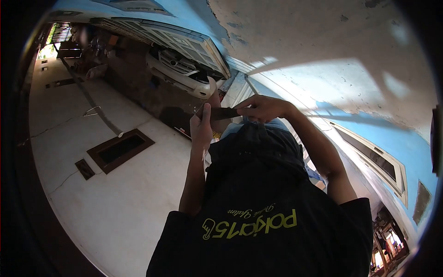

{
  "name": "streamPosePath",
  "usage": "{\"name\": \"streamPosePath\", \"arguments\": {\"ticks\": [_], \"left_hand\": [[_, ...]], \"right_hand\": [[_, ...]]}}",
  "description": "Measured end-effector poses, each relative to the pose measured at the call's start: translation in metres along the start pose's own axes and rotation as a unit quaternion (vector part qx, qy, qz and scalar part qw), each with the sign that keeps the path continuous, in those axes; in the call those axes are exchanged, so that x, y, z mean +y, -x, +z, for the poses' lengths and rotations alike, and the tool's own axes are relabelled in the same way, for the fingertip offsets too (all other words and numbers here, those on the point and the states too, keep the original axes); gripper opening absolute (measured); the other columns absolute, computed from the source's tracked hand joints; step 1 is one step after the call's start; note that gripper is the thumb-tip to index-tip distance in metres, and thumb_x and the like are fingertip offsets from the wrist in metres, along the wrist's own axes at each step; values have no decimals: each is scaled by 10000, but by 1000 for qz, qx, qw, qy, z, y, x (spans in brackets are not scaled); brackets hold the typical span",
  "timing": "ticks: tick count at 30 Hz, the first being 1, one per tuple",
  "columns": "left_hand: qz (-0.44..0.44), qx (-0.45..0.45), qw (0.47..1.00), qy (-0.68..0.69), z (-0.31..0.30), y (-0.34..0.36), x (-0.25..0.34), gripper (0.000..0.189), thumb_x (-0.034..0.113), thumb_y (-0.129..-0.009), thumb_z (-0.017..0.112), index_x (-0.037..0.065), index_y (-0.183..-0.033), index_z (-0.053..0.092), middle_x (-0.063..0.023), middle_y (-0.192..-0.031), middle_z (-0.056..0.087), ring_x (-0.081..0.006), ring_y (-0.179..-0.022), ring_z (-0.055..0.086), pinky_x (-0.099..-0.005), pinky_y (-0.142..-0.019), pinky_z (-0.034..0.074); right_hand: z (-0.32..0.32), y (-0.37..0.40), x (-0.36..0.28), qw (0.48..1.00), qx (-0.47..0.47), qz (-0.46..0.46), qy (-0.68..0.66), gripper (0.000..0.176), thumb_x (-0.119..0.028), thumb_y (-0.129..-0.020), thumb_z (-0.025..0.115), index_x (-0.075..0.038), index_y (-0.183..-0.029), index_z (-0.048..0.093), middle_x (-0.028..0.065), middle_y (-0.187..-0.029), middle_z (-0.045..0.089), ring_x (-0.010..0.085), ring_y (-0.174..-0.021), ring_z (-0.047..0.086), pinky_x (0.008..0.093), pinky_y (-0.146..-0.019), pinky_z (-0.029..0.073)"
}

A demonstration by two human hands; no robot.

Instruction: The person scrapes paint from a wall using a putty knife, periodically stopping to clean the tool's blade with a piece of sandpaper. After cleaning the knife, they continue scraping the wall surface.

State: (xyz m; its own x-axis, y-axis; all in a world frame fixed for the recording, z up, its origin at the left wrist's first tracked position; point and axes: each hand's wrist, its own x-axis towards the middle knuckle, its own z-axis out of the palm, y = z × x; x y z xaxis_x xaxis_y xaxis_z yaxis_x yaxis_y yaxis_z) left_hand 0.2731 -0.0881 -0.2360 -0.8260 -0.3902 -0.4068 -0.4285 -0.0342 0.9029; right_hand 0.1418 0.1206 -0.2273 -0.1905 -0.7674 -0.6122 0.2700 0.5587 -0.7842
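Note:
My left hand (201, 129) is closed, thumb upright, around one end of a dark, flat, strip-like piece (224, 113). The other end is gripped in the fingers of my right hand (265, 109), so the strip spans the gap between both hands at waist height. Just beyond my left hand rises a slim, curved, blade-like part (213, 90) with a pale pointed tip. Whether it joins the dark strip cannot be made out. Behind my hands are the lower edge of my black shirt (258, 184) and light blue trousers.
A white car (177, 69) stands ahead beside an open louvred shutter (184, 39). On the left is a pale wall with a brown-framed vent (121, 150) and a grey pipe (94, 99). A blue-and-white wall (323, 60) with peeling paint and a window (374, 159) runs along the right.

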Motion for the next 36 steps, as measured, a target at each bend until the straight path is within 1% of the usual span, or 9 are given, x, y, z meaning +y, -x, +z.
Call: {"name": "streamPosePath", "arguments": {"ticks": [4, 5, 9, 12, 22, 25, 29, 32, 36], "left_hand": [[17, 51, 997, -59, 8, 3, 9, 461, 370, -1025, 498, -53, -974, 673, -25, -787, 641, -83, -730, 532, -276, -655, 428], [19, 55, 996, -68, 6, 4, 8, 462, 374, -1025, 496, -50, -972, 674, -19, -768, 628, -82, -715, 519, -276, -646, 421], [27, 44, 998, -38, 12, -1, -6, 473, 378, -1025, 496, -56, -965, 671, -18, -737, 603, -84, -693, 497, -284, -636, 414], [17, 68, 998, -2, 17, 0, -8, 475, 371, -1028, 492, -68, -982, 668, -44, -781, 632, -99, -741, 533, -282, -673, 433], [-11, 90, 987, 130, 13, -1, 1, 431, 323, -1020, 526, -72, -1171, 606, -90, -1057, 651, -131, -935, 591, -291, -804, 478], [-10, 77, 985, 152, 7, 1, 10, 422, 327, -1018, 529, -64, -1151, 619, -78, -1036, 654, -127, -915, 593, -283, -777, 481], [-7, 27, 996, 86, 3, 4, 20, 413, 337, -1020, 525, -50, -1096, 649, -62, -957, 664, -115, -849, 585, -267, -727, 474], [-7, 12, 999, 42, 4, 10, 19, 468, 405, -996, 552, -42, -1104, 639, -87, -1026, 668, -159, -900, 628, -292, -810, 488], [17, 37, 999, 15, 12, 7, 17, 467, 396, -999, 550, -44, -1131, 636, -83, -1028, 667, -150, -915, 620, -287, -802, 487]], "right_hand": [[7, -19, 18, 955, 258, -84, 123, 353, -342, -1013, 470, -136, -1245, 637, 152, -915, 704, 219, -718, 668, 364, -665, 531], [6, -19, 24, 969, 224, -39, 92, 327, -267, -1005, 473, -166, -1282, 614, 213, -1033, 694, 321, -872, 689, 427, -813, 520], [47, -24, 26, 939, 270, -158, 146, 351, -196, -973, 446, -144, -1284, 600, 254, -1005, 678, 402, -954, 658, 493, -839, 500], [55, 4, -14, 959, 230, -75, 147, 350, -212, -978, 427, -116, -1271, 592, 250, -1014, 677, 413, -976, 644, 504, -858, 491], [77, 19, -12, 934, 233, -152, 222, 331, -212, -990, 473, -89, -1265, 610, 221, -743, 664, 370, -698, 675, 478, -707, 518], [44, 27, -23, 972, 101, -142, 154, 384, -302, -998, 459, -136, -1327, 566, 176, -953, 691, 356, -841, 690, 462, -741, 546], [-3, 4, 1, 996, -27, 15, -85, 446, -367, -991, 538, -120, -1361, 563, 40, -712, 628, 107, -534, 567, 287, -452, 446], [-10, -18, 38, 972, 236, -3, 16, 455, -370, -991, 540, -124, -1375, 553, 49, -690, 615, 108, -540, 569, 280, -452, 446], [5, -3, 12, 951, 264, -77, 140, 362, -268, -987, 535, -108, -1303, 610, 195, -803, 694, 258, -680, 678, 383, -658, 517]]}}
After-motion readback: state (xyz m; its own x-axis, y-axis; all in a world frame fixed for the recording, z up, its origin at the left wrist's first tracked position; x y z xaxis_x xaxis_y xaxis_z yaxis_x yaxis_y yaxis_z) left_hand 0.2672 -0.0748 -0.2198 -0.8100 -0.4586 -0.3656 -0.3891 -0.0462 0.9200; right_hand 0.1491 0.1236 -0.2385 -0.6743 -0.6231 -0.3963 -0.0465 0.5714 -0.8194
